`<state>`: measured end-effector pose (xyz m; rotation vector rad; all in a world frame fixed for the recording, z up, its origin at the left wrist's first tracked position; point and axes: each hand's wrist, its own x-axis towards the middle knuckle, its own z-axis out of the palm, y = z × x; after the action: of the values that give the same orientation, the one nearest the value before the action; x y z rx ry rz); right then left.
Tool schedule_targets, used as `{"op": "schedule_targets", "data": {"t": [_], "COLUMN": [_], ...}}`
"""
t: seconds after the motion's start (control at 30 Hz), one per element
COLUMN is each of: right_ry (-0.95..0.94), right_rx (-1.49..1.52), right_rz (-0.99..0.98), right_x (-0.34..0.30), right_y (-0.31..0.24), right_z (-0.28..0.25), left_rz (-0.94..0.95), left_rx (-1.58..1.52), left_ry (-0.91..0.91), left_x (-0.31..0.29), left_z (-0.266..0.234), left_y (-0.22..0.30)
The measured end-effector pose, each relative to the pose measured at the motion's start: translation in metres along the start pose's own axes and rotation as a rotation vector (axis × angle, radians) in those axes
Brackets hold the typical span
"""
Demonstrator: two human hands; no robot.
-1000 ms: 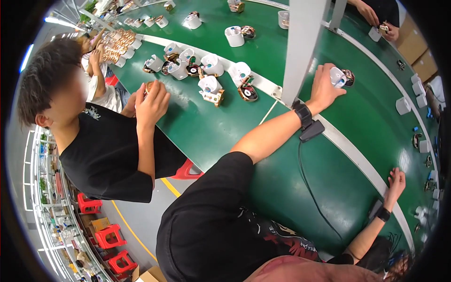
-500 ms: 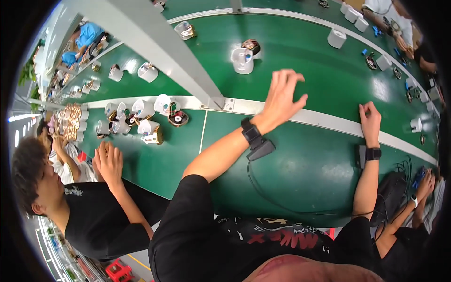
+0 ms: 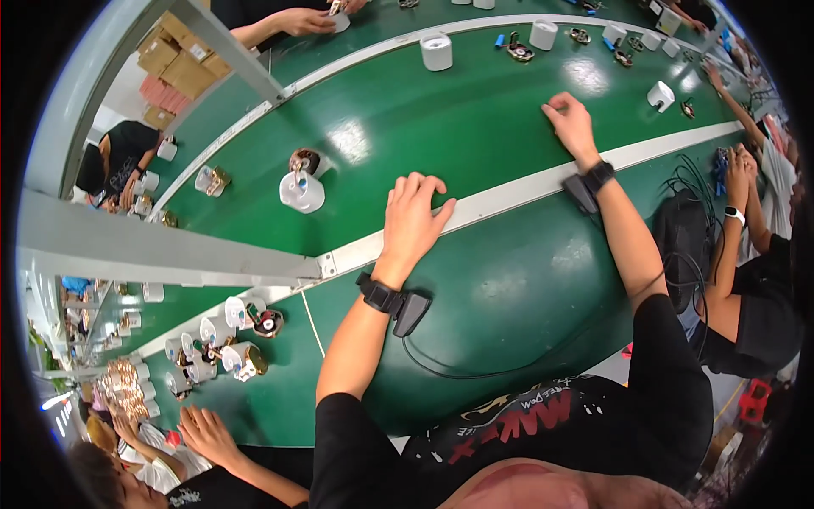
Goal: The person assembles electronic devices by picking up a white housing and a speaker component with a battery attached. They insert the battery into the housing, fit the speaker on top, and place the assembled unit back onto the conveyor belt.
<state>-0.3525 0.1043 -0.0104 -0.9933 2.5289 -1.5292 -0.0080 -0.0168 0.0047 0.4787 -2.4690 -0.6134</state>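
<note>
My left hand (image 3: 413, 222) hovers above the near edge of a green belt (image 3: 475, 136), by its pale rail (image 3: 500, 206). Its fingers are spread, slightly bent, and it holds nothing. Farther right, my right hand (image 3: 571, 127) reaches past the rail over the belt, fingers loosely curled, with no object visible in it. Nearest my left hand, to its left, stands a white cup-shaped housing (image 3: 303, 193) with a copper-coloured coil part (image 3: 303, 159) at its far rim. Another white housing (image 3: 437, 53) stands upright beyond my hands. Each wrist carries a black strap and box.
A grey post (image 3: 170, 254) crosses the left side. Several white housings with coil parts (image 3: 216, 339) crowd the table at lower left, near a co-worker's hand (image 3: 208, 437). A cable (image 3: 475, 373) trails from my left wrist. At right are a black bag (image 3: 682, 242) and another co-worker's hands (image 3: 738, 170).
The view has turned, tilting the rail up toward the right. My right hand extends farther over the belt. My left hand stays near the rail with fingers spread.
</note>
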Motion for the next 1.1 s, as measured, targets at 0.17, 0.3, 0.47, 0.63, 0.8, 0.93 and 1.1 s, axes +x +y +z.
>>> {"op": "schedule_targets", "data": {"t": [0.17, 0.3, 0.47, 0.63, 0.8, 0.93, 1.1], "right_ry": [0.107, 0.135, -0.021, -0.162, -0.105, 0.094, -0.033], "right_rx": [-0.389, -0.539, -0.597, -0.834, -0.897, -0.583, -0.332], "right_rz": [-0.16, -0.241, -0.426, -0.318, -0.302, -0.305, -0.205], "right_x": [0.04, 0.081, 0.128, 0.133, 0.11, 0.054, -0.041], "right_y": [-0.022, -0.025, -0.036, -0.052, -0.066, -0.075, -0.121], "right_z": [0.042, 0.066, 0.091, 0.117, 0.088, 0.036, -0.03], "left_rz": [-0.053, -0.074, -0.083, -0.083, -0.092, -0.065, -0.056], "left_rx": [0.054, 0.082, 0.086, 0.097, 0.079, 0.084, 0.017], "left_ry": [-0.026, -0.026, -0.025, -0.007, -0.009, -0.011, -0.019], "left_x": [-0.005, -0.006, -0.004, -0.003, 0.001, 0.0, 0.003], "left_z": [-0.005, -0.007, -0.004, -0.004, -0.004, -0.006, -0.003], "left_y": [-0.003, 0.001, 0.001, -0.001, 0.003, 0.005, 0.011]}}
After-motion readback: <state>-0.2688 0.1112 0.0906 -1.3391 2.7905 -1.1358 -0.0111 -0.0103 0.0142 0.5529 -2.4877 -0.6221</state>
